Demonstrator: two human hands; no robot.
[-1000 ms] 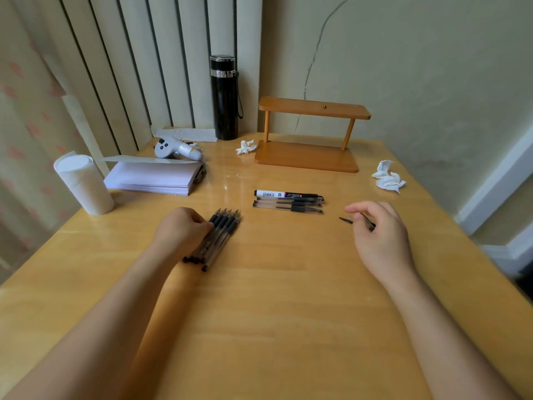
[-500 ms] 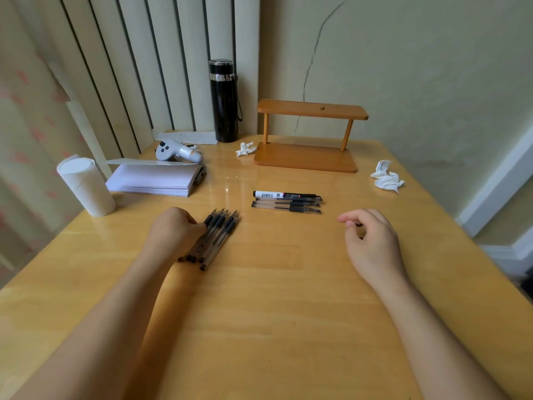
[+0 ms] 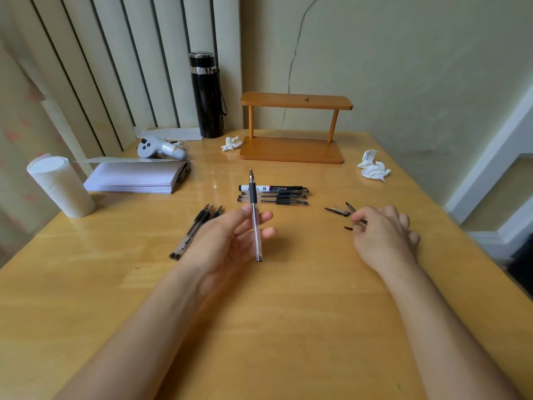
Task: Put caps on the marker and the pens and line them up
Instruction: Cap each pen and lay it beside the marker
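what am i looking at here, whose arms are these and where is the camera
No machine here: these are a person's two bare arms, filmed by a camera worn on their head, looking down at a wooden table. The left hand holds an uncapped pen, tip pointing away. The right hand pinches a cap beside other loose caps. More uncapped pens lie at the left; a marker and two capped pens lie lined up in the middle. Further back: a paper roll, stacked paper, a black bottle, a wooden shelf.
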